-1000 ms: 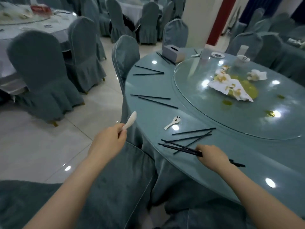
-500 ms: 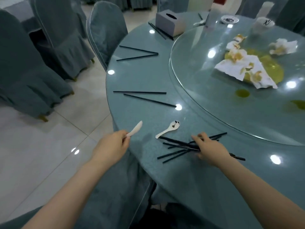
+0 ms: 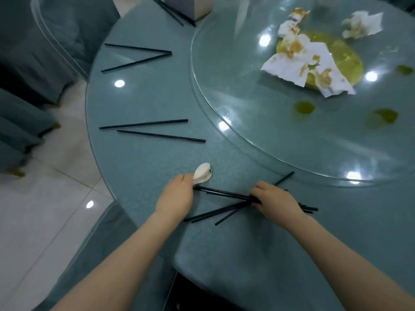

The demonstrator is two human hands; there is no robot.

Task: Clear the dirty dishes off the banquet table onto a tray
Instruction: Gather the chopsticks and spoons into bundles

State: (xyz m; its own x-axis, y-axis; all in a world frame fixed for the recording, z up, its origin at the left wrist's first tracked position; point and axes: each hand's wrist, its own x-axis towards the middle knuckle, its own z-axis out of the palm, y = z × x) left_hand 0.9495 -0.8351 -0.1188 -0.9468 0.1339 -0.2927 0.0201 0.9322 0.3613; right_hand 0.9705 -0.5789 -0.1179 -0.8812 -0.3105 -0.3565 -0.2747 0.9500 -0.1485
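— The round teal counter [image 3: 143, 167] carries a glass turntable [image 3: 247, 122], stained yellow (crumpled napkins [image 3: 301, 63] on it).

— And the hands?

— The left hand [image 3: 175, 196] is closed around white spoons [image 3: 201, 173]; the right hand [image 3: 276, 198] is curled over a bundle of black chopsticks [image 3: 224, 194] at the near edge.

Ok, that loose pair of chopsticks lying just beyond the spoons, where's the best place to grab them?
Take the loose pair of chopsticks at the ends nearest the table edge, coming from above. There the two sticks lie close together, so one pinch could likely catch both; toward the glass turntable they spread apart.
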